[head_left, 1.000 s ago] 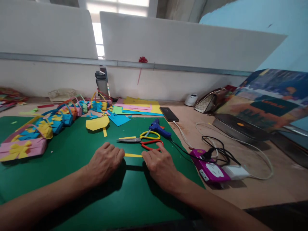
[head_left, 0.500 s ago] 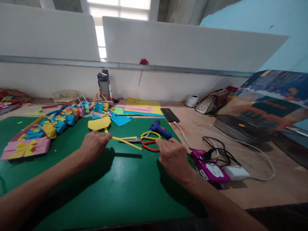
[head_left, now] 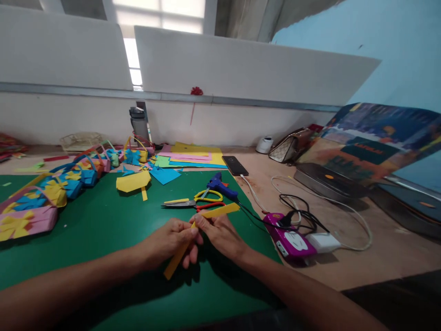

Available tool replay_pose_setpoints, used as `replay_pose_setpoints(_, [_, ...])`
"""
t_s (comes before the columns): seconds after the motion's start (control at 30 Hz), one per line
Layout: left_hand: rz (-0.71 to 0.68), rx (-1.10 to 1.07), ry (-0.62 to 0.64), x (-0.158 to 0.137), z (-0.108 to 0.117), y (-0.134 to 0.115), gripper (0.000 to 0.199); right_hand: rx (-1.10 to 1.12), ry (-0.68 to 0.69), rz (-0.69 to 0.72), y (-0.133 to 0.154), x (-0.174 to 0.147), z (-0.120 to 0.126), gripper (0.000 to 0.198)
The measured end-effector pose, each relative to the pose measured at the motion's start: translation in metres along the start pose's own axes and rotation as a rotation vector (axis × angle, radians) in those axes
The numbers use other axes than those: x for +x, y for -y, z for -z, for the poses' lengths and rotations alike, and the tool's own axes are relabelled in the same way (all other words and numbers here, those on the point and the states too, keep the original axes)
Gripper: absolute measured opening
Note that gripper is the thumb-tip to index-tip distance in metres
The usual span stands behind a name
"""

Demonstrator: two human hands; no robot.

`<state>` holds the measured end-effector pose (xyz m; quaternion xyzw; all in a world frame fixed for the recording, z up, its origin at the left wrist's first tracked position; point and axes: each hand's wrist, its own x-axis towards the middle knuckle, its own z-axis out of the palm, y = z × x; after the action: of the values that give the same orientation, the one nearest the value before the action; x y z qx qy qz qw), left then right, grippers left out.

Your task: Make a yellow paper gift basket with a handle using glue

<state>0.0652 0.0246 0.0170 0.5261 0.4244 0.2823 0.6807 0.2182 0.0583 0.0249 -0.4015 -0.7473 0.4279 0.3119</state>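
Observation:
Between my two hands is a yellow paper strip [head_left: 223,210], angled at the middle where my fingers meet. Whether it is one bent strip or two pieces, I cannot tell. My left hand [head_left: 168,241] is closed on the lower part, whose end points down toward me. Thumb and fingers of my right hand [head_left: 223,235] pinch it where the angle lies, and the other end sticks out to the right. Just beyond my hands lie scissors [head_left: 188,204] with yellow and red handles, and a blue glue gun [head_left: 222,186]. A cut yellow paper piece [head_left: 132,182] rests farther left.
Several paper baskets with bows [head_left: 57,191] line the left of the green mat [head_left: 131,220]. Coloured paper sheets [head_left: 193,156] and a phone [head_left: 235,165] lie at the back. At right are a purple power strip [head_left: 289,236], tangled cables and a white adapter [head_left: 323,242].
My hands have come together in front of the scissors. The right hand, previously by the scissor handles, now grips the strip with the left. The camera view has shifted slightly.

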Motion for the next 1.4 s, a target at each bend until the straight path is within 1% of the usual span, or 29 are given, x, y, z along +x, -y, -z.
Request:
replay_pose_setpoints(0.13, [0.051, -0.005, 0.009, -0.002, 0.002, 0.005, 0.044, -0.058, -0.106, -0.019, 0.002, 0.002, 0.01, 0.046])
replay_pose_setpoints(0.23, [0.047, 0.041, -0.013, -0.014, 0.009, 0.005, 0.046, -0.06, -0.203, -0.031, 0.006, 0.0, 0.013, 0.046])
replay_pose_setpoints(0.3, [0.032, 0.084, -0.019, -0.024, 0.014, 0.004, 0.047, -0.046, -0.225, -0.029, 0.01, -0.002, 0.012, 0.046])
replay_pose_setpoints(0.4, [0.038, 0.146, -0.003, -0.038, 0.022, 0.008, 0.048, 0.012, -0.225, -0.044, 0.009, -0.002, 0.01, 0.047])
replay_pose_setpoints(0.53, [0.058, 0.255, 0.028, -0.049, 0.039, 0.015, 0.046, 0.153, -0.333, -0.095, -0.003, 0.008, 0.015, 0.047])
replay_pose_setpoints(0.57, [0.049, 0.28, 0.001, -0.049, 0.043, 0.014, 0.046, 0.169, -0.349, -0.098, -0.005, 0.011, 0.017, 0.047])
replay_pose_setpoints(0.6, [0.025, 0.288, -0.072, -0.049, 0.047, 0.011, 0.046, 0.174, -0.348, -0.098, -0.007, 0.012, 0.017, 0.047])
replay_pose_setpoints(0.67, [-0.059, 0.28, -0.293, -0.046, 0.051, 0.002, 0.047, 0.156, -0.307, -0.096, -0.008, 0.012, 0.015, 0.047])
replay_pose_setpoints(0.7, [-0.091, 0.278, -0.373, -0.043, 0.051, -0.002, 0.047, 0.143, -0.275, -0.097, -0.006, 0.011, 0.013, 0.047])
replay_pose_setpoints(0.73, [-0.116, 0.294, -0.401, -0.04, 0.049, -0.006, 0.045, 0.13, -0.24, -0.098, -0.003, 0.009, 0.009, 0.047])
replay_pose_setpoints(0.8, [-0.15, 0.353, -0.358, -0.032, 0.041, -0.01, 0.04, 0.087, -0.161, -0.099, 0.003, 0.004, 0.0, 0.048])
replay_pose_setpoints(0.87, [-0.187, 0.4, -0.253, -0.023, 0.031, -0.007, 0.034, -0.01, -0.074, -0.077, 0.007, -0.001, -0.008, 0.05])
replay_pose_setpoints(0.9, [-0.186, 0.393, -0.197, -0.019, 0.027, -0.003, 0.033, -0.072, -0.03, -0.055, 0.008, -0.002, -0.011, 0.051])
replay_pose_setpoints(0.93, [-0.179, 0.391, -0.169, -0.015, 0.024, 0.001, 0.033, -0.136, 0.015, -0.026, 0.009, -0.003, -0.013, 0.052])
replay_pose_setpoints(1.0, [-0.147, 0.382, -0.166, -0.01, 0.023, 0.009, 0.035, -0.276, 0.099, 0.045, 0.008, -0.003, -0.012, 0.052])
replay_pose_setpoints(1.03, [-0.14, 0.369, -0.192, -0.009, 0.024, 0.012, 0.036, -0.385, 0.123, 0.082, 0.007, -0.002, -0.01, 0.05])
replay_pose_setpoints(1.1, [-0.155, 0.317, -0.259, -0.008, 0.029, 0.014, 0.038, -0.671, 0.113, 0.134, 0.004, 0.001, -0.001, 0.04])
replay_pose_setpoints(1.13, [-0.169, 0.278, -0.292, -0.009, 0.032, 0.014, 0.038, -0.836, 0.072, 0.145, 0.003, 0.004, 0.005, 0.033])
replay_pose_setpoints(1.17, [-0.179, 0.237, -0.319, -0.009, 0.035, 0.014, 0.038, -0.939, 0.03, 0.136, 0.002, 0.007, 0.011, 0.025])
replay_pose_setpoints(1.2, [-0.185, 0.198, -0.339, -0.009, 0.037, 0.013, 0.038, -1.006, -0.007, 0.118, 0.002, 0.01, 0.016, 0.021])
replay_pose_setpoints(1.27, [-0.18, 0.126, -0.371, -0.01, 0.038, 0.013, 0.038, -1.112, -0.045, 0.073, 0.002, 0.016, 0.026, 0.021])
replay_pose_setpoints(1.4, [-0.17, 0.059, -0.389, -0.007, 0.035, 0.013, 0.042, -1.286, -0.054, -0.027, 0.007, 0.03, 0.04, 0.025])
